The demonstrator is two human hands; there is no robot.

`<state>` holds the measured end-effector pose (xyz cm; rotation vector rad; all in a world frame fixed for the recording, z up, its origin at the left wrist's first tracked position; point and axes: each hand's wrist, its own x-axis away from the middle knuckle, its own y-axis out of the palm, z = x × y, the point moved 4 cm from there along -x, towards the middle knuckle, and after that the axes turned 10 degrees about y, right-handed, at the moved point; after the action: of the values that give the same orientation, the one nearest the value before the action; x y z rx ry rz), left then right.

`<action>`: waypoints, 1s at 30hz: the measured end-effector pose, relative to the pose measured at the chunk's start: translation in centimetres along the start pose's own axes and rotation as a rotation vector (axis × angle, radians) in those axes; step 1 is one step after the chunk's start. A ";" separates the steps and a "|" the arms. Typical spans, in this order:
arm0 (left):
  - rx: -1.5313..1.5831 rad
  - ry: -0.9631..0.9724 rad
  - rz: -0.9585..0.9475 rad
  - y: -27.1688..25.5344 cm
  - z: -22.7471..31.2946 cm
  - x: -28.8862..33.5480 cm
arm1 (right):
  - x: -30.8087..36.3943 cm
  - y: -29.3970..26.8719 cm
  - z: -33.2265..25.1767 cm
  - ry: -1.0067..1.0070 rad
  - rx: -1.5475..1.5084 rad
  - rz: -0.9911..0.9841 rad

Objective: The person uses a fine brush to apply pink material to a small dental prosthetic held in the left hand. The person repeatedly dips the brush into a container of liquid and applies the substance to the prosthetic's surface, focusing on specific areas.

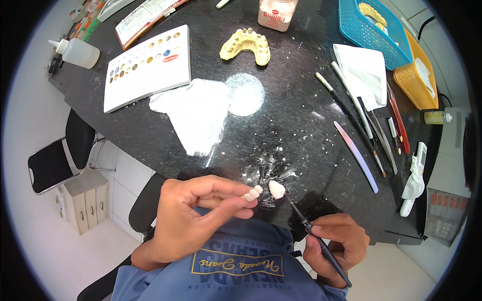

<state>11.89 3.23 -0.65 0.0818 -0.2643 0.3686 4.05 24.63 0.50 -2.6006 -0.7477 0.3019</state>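
Observation:
Close to the table's near edge, my left hand [201, 210] pinches a small white dental bridge [252, 193] of several joined tooth crowns between thumb and fingertips. Lower right of it, my right hand [337, 246] grips a dark-handled brush [321, 243] like a pen. The brush tip points up and left and meets the edge of a small white lump [276, 189], perhaps of powder paste. I cannot tell whether the lump rests on the table or hangs on the tip. White powder smears surround it on the black tabletop [296, 150].
A yellow dental model [246, 46] stands farther back, beside a pink-white powder jar [277, 13]. To the left are a white palette [150, 67], a crumpled tissue [196, 113] and a squeeze bottle [80, 53]. Rightward lie a nail file [355, 156], slim tools, and blue [359, 30] and orange baskets [407, 83].

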 end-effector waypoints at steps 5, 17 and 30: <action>0.006 -0.001 0.014 -0.2 0.0 0.0 | 0.1 -0.1 -0.2 0.019 0.008 -0.008; 0.046 0.014 0.008 -0.3 -0.4 0.2 | 0.5 0.0 -0.8 -0.112 -0.125 -0.067; 0.062 0.064 -0.018 -0.6 -1.1 0.5 | -0.2 1.9 -1.2 -0.166 -0.159 0.020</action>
<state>12.82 3.00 -1.57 0.1328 -0.1890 0.3609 5.13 22.72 0.74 -2.7590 -0.8335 0.4878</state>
